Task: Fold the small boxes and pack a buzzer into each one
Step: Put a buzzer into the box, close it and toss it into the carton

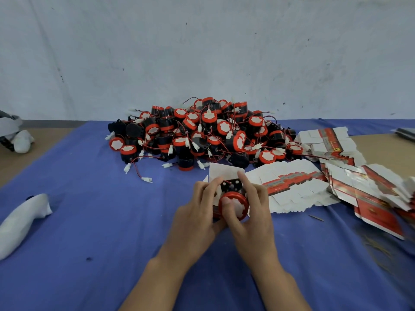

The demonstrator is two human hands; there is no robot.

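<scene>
A red-rimmed black buzzer [239, 207] sits between both hands above the blue cloth, its round face toward me. Behind it stands a small white box [224, 172] with its flap up. My left hand [195, 217] grips the box and buzzer from the left. My right hand [251, 215] holds the buzzer from the right, thumb pressed on its white face and index finger raised at the box edge. A big pile of buzzers [202, 133] with red wires lies behind. Flat unfolded boxes [298, 182] fan out to the right.
The blue cloth [101, 221] covers the table middle; bare tan tabletop [381, 149] shows at both sides. A white wrapped bundle [20, 223] lies at the left edge, another white bundle [20, 141] at far left. More flat boxes [325, 142] are stacked at the back right.
</scene>
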